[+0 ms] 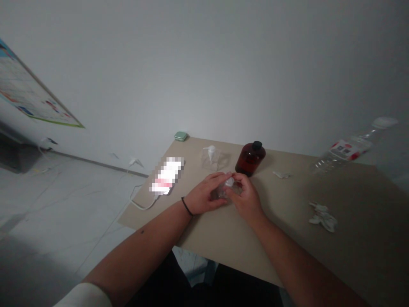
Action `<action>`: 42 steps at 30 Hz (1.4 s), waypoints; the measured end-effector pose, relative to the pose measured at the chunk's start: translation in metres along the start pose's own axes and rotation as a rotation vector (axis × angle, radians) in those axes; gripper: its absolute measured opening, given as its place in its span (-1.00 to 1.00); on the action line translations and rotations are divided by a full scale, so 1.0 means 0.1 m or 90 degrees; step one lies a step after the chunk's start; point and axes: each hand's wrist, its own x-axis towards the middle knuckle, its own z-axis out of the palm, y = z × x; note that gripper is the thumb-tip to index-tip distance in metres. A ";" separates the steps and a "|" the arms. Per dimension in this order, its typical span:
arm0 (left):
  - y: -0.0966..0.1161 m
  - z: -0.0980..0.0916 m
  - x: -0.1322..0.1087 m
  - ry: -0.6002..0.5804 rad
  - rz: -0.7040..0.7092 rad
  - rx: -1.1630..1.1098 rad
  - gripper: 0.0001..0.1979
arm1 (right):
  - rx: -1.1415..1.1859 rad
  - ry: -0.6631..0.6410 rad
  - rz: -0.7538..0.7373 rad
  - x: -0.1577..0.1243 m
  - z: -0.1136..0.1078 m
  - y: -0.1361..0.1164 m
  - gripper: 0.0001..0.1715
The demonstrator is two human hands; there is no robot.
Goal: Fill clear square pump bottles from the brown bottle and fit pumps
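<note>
Our right hand (246, 197) pinches a small clear plastic piece (221, 192) near its white part, the fingertips closed in a narrow grip, while our left hand (204, 195) curls around it from the other side. Together our hands hide much of it, so we cannot tell its exact shape. We hold it just above the tan board (348, 200), in front of our body. It looks light, thin and fairly stiff, though slippery and liable to crack under a hard squeeze. We judge the white part the surest place to pinch, with the other hand steadying the clear body.

A black cord bracelet (187, 207) circles our left wrist. Just ahead stand an amber glass bottle (250, 160) with a black cap and a clear pump bottle (212, 159) with a white pump head. To the left lie a pixelated flat object (166, 175) with a white charging cable (140, 207), and a small green case (180, 136) sits at the far edge. To the right are a small white scrap (281, 175), crumpled white tissue (322, 217) and a clear plastic water bottle (348, 149) with a red-marked label.
</note>
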 end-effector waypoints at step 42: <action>0.03 0.00 0.03 0.004 -0.009 -0.015 -0.14 | -0.005 -0.052 -0.041 0.03 -0.09 0.04 -0.67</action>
